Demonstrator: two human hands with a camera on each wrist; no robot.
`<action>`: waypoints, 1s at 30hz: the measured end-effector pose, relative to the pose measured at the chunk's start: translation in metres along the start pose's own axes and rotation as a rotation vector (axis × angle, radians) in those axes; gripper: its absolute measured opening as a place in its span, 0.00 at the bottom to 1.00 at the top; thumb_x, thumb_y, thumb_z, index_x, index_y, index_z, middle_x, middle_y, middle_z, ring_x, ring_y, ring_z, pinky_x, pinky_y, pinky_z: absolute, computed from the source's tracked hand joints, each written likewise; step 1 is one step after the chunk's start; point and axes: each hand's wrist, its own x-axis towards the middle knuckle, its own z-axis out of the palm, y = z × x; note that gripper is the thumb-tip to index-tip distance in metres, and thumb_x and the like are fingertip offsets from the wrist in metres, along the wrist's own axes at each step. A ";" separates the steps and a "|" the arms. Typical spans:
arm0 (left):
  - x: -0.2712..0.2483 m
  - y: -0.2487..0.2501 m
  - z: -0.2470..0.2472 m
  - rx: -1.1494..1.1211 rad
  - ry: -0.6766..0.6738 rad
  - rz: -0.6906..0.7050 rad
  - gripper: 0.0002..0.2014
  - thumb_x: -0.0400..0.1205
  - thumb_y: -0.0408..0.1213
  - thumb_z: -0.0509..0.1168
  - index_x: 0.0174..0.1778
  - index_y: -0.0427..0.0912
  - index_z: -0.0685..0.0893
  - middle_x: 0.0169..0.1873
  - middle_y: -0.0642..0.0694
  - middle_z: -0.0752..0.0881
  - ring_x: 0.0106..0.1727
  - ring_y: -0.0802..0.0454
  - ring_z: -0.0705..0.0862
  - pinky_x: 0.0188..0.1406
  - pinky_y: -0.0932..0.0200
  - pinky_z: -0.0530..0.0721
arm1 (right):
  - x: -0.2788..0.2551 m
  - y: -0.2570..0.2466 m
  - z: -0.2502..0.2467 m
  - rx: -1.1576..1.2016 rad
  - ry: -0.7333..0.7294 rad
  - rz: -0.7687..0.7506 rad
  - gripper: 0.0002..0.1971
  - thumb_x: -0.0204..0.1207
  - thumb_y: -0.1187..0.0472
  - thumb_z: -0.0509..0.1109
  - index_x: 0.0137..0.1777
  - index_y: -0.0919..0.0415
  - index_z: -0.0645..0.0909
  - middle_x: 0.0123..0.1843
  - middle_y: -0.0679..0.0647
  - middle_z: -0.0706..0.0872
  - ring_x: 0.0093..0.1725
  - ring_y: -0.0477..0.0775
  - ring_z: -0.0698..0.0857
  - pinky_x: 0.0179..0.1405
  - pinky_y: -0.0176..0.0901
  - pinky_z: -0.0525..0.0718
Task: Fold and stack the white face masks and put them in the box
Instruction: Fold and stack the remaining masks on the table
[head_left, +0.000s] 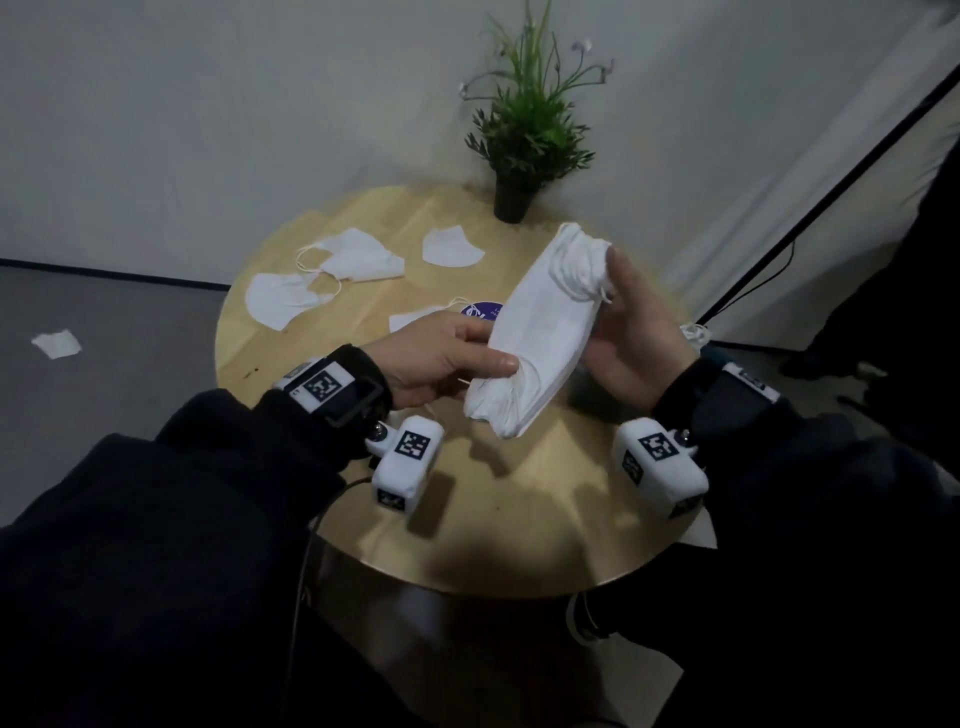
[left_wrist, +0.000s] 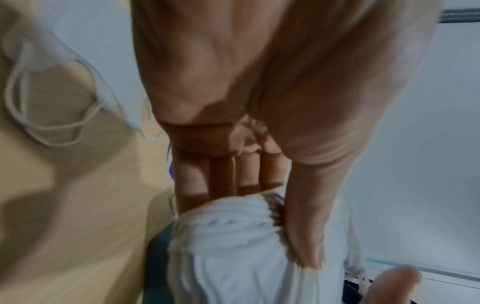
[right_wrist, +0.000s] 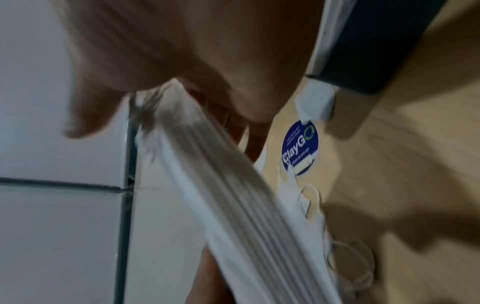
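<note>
A thick stack of folded white face masks (head_left: 540, 332) hangs tilted in the air above the round wooden table (head_left: 519, 519). My left hand (head_left: 483, 358) pinches its near lower end, thumb on top and fingers underneath. In the left wrist view the thumb (left_wrist: 306, 236) presses on the stack (left_wrist: 233, 246). My right hand (head_left: 618, 291) grips the far upper end, where the ear loops bunch. The right wrist view shows the stack's layered edge (right_wrist: 233, 195). A dark box-like thing (head_left: 587, 400) lies on the table under the stack, mostly hidden.
Several loose masks lie flat on the far half of the table, among them one (head_left: 358, 254), another (head_left: 452, 247) and a third (head_left: 280, 299). A blue round sticker (head_left: 483, 312) is beside them. A potted plant (head_left: 524, 130) stands at the back edge. A white scrap (head_left: 56, 343) is on the floor.
</note>
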 end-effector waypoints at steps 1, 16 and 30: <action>0.000 0.004 -0.002 -0.010 0.027 0.029 0.25 0.74 0.29 0.80 0.68 0.37 0.88 0.64 0.34 0.90 0.63 0.36 0.88 0.70 0.37 0.83 | 0.001 -0.008 -0.003 -0.020 0.057 -0.025 0.33 0.82 0.35 0.66 0.76 0.60 0.81 0.71 0.59 0.87 0.72 0.61 0.86 0.71 0.62 0.85; 0.008 0.018 -0.025 -0.042 0.289 0.178 0.21 0.81 0.28 0.76 0.71 0.40 0.85 0.57 0.40 0.94 0.54 0.41 0.93 0.51 0.45 0.92 | 0.032 -0.031 -0.093 -2.090 0.021 0.288 0.63 0.52 0.37 0.91 0.83 0.60 0.63 0.76 0.60 0.73 0.72 0.64 0.76 0.72 0.58 0.79; 0.008 0.014 -0.026 0.040 0.427 0.337 0.21 0.77 0.25 0.78 0.64 0.45 0.86 0.56 0.42 0.94 0.58 0.44 0.93 0.54 0.43 0.93 | 0.009 0.038 -0.025 -1.847 -0.429 0.001 0.50 0.61 0.37 0.84 0.81 0.30 0.59 0.67 0.51 0.85 0.63 0.57 0.83 0.63 0.56 0.82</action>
